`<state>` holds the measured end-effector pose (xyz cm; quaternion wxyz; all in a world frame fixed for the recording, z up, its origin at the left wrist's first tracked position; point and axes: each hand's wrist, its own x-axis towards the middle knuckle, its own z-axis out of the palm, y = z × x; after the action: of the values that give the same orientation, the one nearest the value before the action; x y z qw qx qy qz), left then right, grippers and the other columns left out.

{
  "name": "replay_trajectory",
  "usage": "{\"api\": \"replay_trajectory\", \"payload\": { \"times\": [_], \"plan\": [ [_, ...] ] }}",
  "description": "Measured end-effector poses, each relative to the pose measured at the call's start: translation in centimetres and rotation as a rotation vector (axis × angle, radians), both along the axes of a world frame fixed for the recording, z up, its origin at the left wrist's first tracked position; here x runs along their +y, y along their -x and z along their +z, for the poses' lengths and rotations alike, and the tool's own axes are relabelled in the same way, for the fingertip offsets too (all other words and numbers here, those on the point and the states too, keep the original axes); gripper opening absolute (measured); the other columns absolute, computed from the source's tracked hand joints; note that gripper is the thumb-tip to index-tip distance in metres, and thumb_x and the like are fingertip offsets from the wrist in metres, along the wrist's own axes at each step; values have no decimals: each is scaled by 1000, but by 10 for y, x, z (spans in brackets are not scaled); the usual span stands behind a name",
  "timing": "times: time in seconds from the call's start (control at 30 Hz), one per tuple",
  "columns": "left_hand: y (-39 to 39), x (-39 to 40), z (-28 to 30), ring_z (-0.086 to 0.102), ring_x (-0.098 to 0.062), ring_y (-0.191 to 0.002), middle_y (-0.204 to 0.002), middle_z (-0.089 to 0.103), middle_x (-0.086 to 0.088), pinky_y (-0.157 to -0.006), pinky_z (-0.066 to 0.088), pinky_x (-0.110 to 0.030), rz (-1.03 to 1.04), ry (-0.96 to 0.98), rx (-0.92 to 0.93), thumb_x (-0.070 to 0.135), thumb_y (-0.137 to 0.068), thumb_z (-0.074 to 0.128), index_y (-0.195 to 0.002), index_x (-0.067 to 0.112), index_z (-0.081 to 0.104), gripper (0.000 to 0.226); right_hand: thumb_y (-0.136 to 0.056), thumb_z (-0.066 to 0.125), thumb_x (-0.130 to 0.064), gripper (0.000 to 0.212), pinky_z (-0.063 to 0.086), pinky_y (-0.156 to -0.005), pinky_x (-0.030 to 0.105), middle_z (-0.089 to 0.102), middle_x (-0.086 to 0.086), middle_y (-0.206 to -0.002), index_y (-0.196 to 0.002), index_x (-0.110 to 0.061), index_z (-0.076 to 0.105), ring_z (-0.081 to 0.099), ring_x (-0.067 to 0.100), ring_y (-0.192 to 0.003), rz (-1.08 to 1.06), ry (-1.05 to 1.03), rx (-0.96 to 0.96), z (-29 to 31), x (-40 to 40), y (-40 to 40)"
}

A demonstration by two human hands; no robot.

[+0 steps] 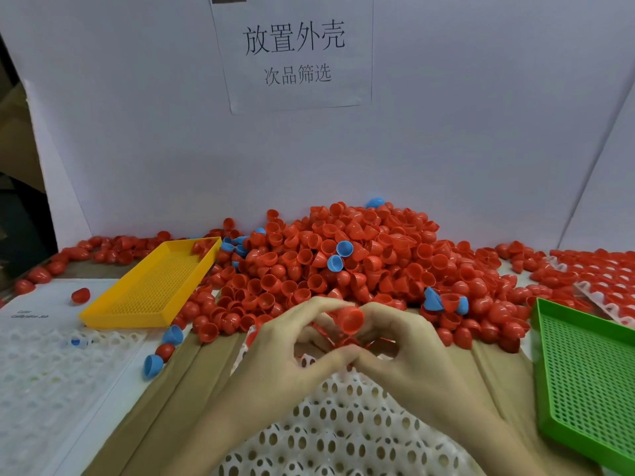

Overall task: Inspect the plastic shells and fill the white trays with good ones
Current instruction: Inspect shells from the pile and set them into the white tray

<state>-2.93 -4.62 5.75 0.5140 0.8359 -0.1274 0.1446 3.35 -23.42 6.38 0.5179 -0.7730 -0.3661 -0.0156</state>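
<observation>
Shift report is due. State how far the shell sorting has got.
Done: the white tray at far right already holds red shells. In hand: both hands hold one red plastic shell. Left: the white perforated tray underneath looks unfilled; the big shell pile remains.

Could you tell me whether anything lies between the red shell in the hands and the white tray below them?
Nothing visible: both hands hold the shell just above the tray, whose near cells look empty.

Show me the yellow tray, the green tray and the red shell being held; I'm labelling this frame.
yellow tray (151,286), head view, mesh floor.
green tray (591,369), head view, mesh floor.
red shell (350,319), head view, open rim.
</observation>
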Motion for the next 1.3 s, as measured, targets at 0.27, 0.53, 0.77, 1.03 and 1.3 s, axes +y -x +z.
{"api": "replay_trajectory", "payload": {
  "times": [0.27, 0.53, 0.77, 1.03, 1.3],
  "plan": [
    [-2, 4, 1, 78, -18, -91, -105, 78, 4, -83, 63, -30, 17, 127, 45, 31, -100, 68, -130, 42, 68, 31, -99, 67, -25, 18, 61, -78, 37, 77, -3, -94, -117, -26, 71, 74, 19, -89, 116, -5, 71, 5, -13, -7],
    [-3, 12, 3, 74, -7, -97, -100, 79, 11, -88, 55, -15, 65, 162, 123, 28, -89, 79, -104, 38, 81, 18, -95, 73, -9, 37, 53, -92, 20, 62, -20, -132, -126, -28, 69, 64, 4, -114, 93, 120, -365, 0, -11, -6],
    [-4, 16, 7, 76, -13, -96, -104, 80, 4, -91, 56, -20, 57, 244, 123, 40, -86, 77, -105, 29, 80, 23, -91, 71, -29, 25, 56, -84, 19, 69, -23, -105, -115, -32, 69, 69, 2, -95, -76, 133, -339, 2, -24, -24],
    [-10, 37, -5, 66, -2, -83, -85, 70, 16, -71, 53, -16, 563, -257, -42, 32, -97, 69, -91, 30, 75, 8, -92, 75, -12, 29, 54, -92, 17, 71, -23, -112, -107, -34, 64, 68, -2, -106, -9, 327, -70, -17, -58, -60],
    [-21, 69, -27, 57, -10, -94, -109, 65, 3, -74, 42, -21, 775, -660, 119, 32, -102, 62, -114, 19, 67, 18, -86, 75, 7, 38, 50, -98, 13, 68, -25, -112, -90, -31, 71, 59, -17, -112, -105, 388, -212, -30, -51, -65]
  ]
}}
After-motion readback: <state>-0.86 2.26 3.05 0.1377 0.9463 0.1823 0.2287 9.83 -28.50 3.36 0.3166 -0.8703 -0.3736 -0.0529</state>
